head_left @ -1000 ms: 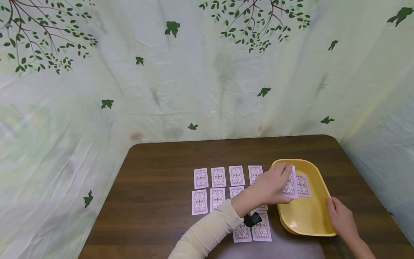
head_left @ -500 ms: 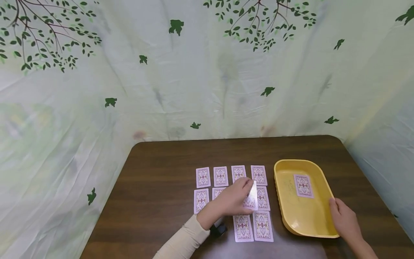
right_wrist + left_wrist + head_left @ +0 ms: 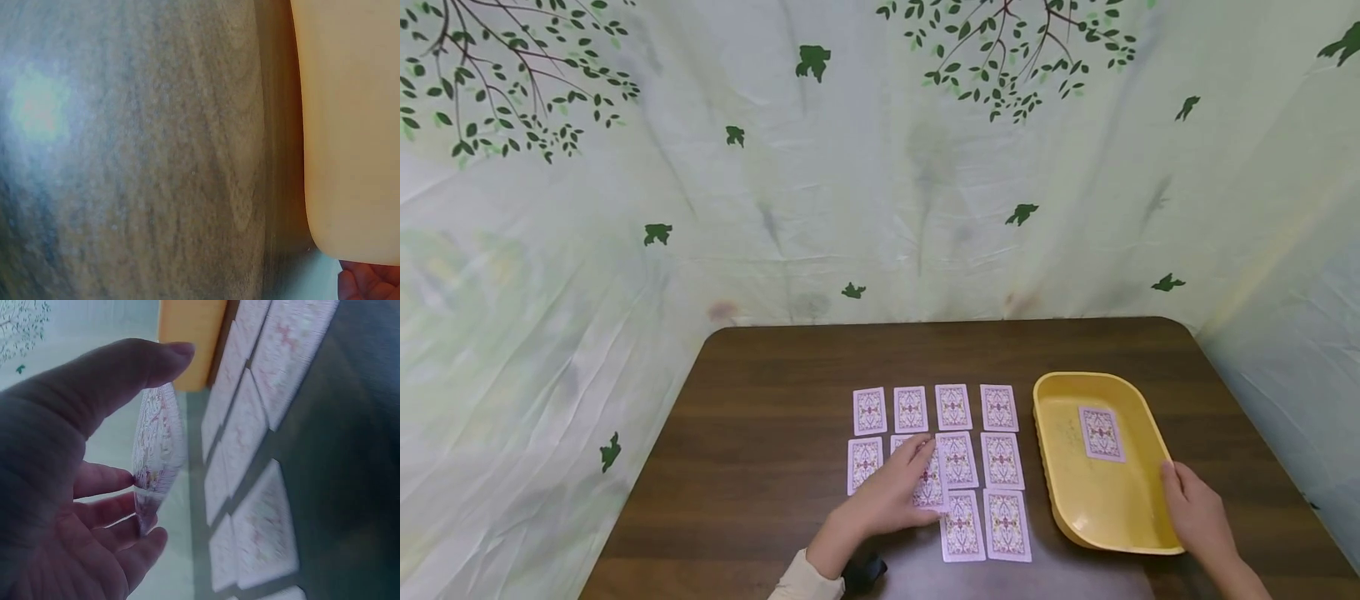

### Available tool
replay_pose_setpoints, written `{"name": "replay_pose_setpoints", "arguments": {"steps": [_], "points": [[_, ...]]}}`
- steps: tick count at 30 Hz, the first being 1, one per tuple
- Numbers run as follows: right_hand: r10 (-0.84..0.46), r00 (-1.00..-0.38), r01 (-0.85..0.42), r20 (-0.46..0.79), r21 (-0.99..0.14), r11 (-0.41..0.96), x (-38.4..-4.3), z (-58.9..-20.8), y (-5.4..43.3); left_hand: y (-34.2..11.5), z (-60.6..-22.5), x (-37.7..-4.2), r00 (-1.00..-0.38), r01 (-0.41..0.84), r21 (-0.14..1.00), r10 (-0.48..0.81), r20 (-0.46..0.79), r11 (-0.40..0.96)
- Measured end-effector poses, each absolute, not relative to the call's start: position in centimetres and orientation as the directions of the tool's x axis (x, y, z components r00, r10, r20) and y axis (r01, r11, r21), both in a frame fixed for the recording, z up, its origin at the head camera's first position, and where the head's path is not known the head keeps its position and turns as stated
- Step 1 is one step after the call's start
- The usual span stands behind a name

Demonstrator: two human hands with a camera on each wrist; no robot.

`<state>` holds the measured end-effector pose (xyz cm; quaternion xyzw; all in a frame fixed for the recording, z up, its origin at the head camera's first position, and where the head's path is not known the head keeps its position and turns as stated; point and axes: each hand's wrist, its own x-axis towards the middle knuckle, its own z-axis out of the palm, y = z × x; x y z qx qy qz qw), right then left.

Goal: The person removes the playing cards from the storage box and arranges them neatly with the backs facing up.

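My left hand [image 3: 887,496] holds a playing card [image 3: 930,483] by its edges, just above the laid-out cards. In the left wrist view that card [image 3: 159,437] stands tilted between the thumb and the fingers, slightly blurred. My right hand [image 3: 1201,512] grips the right rim of a yellow tray [image 3: 1108,512]. One patterned card [image 3: 1102,434] lies back up inside the tray. The right wrist view catches only some fingers [image 3: 369,282] at the tray's corner.
Several cards lie back up in rows left of the tray, among them a back-row card [image 3: 953,407] and two front ones, including this card [image 3: 1007,525]. All rest on a dark wooden table [image 3: 760,433]. Behind hangs a leaf-printed curtain [image 3: 880,183].
My left hand has moved left, from over the tray to above the left part of the card rows, with a card in its fingers throughout. My right hand stays on the tray.
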<state>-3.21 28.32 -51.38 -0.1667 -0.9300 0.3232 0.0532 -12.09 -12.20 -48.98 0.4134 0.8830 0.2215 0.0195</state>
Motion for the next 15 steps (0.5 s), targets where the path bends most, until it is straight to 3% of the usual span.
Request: {"name": "replay_pose_setpoints", "arguments": {"steps": [7,15], "points": [[0.340,-0.940,0.276,-0.013,-0.612,0.741,-3.2,-51.3,28.2,-14.1,-50.5,-10.7,-0.712,0.670,0.438,0.686,0.151,0.599],[0.353,-0.935,0.298,-0.033,-0.613,0.732,-3.3,-51.2,28.2,-15.0,-51.0,-10.1,-0.723,0.663,0.403,0.679,0.126,0.631]]}}
